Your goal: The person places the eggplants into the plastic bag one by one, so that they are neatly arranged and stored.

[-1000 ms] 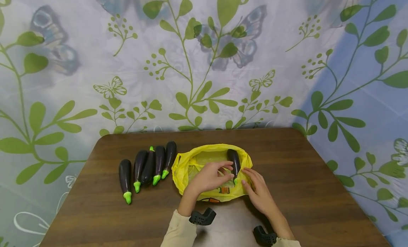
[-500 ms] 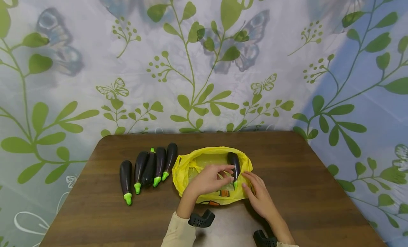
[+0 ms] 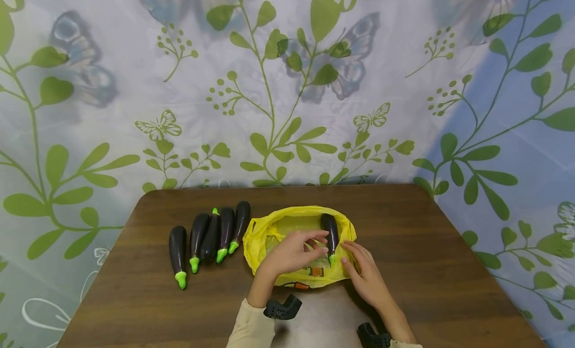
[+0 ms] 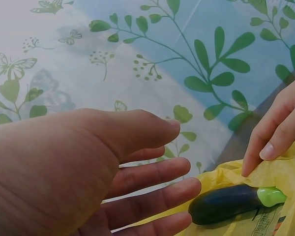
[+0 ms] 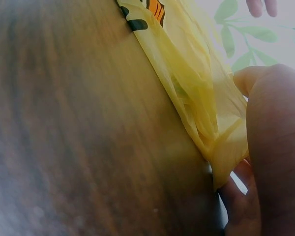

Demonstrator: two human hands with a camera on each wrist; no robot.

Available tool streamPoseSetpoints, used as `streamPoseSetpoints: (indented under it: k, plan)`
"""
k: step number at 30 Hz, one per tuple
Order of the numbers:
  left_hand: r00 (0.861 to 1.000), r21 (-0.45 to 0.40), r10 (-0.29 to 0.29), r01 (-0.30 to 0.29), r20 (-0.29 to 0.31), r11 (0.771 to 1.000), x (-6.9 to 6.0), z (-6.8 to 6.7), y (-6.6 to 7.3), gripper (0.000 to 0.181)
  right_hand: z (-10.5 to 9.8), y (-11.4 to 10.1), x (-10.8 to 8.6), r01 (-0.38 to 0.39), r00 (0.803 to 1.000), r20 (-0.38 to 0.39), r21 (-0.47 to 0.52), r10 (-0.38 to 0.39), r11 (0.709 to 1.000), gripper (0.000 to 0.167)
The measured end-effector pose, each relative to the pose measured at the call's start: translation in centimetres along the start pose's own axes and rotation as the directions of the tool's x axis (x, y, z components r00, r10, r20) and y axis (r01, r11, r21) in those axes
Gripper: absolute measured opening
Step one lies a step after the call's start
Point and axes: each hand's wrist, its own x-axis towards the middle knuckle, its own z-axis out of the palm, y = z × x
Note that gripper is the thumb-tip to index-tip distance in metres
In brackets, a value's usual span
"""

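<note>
A yellow plastic bag [image 3: 254,245] stands with its mouth spread on the table. Inside it, along the right side, lies a dark eggplant [image 3: 330,233], its green stem end [image 4: 271,196] toward the person. My left hand [image 3: 291,252] hovers over the bag mouth, fingers loosely bent and apart; the left wrist view shows nothing in its grasp. The fingertips come close to the eggplant in the head view; contact cannot be told. My right hand [image 3: 368,275] holds the bag's right rim, thumb on one side and fingers on the other in the right wrist view.
Several eggplants [image 3: 177,253] lie in a loose row left of the bag, most with green stem ends toward the person. The brown wooden table [image 3: 431,268] extends to both sides. A patterned cloth backdrop [image 3: 287,88] hangs behind its far edge.
The head view has tilted slightly, so the scene sits a little lower than one second ago. Both hands, the bag and the eggplants keep nearly the same places.
</note>
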Motion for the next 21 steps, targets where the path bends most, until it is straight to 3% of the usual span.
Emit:
streamPoseSetpoints:
  k: [21]
  plan:
    - [0.998, 0.012, 0.008, -0.008, -0.056, 1.0, -0.28, -0.55, -0.99, 0.045, 0.22, 0.38, -0.04, -0.014, 1.0, -0.003, -0.001, 0.014, 1.0, 0.037]
